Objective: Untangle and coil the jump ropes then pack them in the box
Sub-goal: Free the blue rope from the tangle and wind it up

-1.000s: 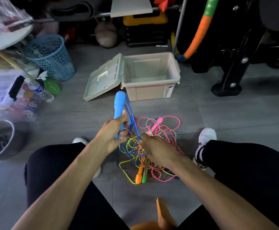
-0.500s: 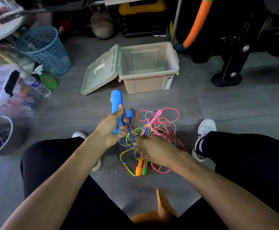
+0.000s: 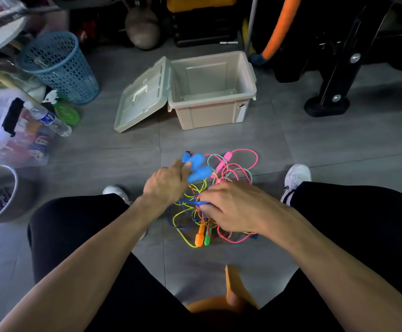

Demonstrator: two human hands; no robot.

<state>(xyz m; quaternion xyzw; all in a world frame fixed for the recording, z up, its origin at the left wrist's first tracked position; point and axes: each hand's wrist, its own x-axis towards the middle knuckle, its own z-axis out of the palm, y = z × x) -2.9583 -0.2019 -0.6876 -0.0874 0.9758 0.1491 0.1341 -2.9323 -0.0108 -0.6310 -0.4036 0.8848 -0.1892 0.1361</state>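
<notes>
Plastic basket (image 3: pixel 61 65): blue, perforated, upright at far left of the floor; not part of the task.
Bottle (image 3: pixel 51 119): lies on its side just beside a clear storage bin (image 3: pixel 1 123).
Lid (image 3: pixel 142 95): hinged open and leaning outward to the left of the box, so the opening is unobstructed for packing.
Box (image 3: pixel 213 111): beige, upright, nothing visible inside; stands on the floor beyond the tangle, within reach of both arms.
Left hand (image 3: pixel 165 184): fingers curled round the blue handles (image 3: pixel 198 170). Judged purpose: keeping both ends of the blue rope together while its cord is worked free.
Blue handles, axis: long axis runs up and to the right, tips pointing away from the person toward the box.
Jump ropes (image 3: pixel 219 200): a tangled heap on the floor between the person's feet, near the box but apart from it. Blue, yellow, pink, green and braided strands cross one another; no coil is formed yet.
Orange handle (image 3: pixel 199 234): at the near edge of the heap, long axis pointing toward the person.
Right hand (image 3: pixel 238 207): rests on the heap, fingertips pinching a blue cord (image 3: pixel 195 202). Judged purpose: separating that strand.
</notes>
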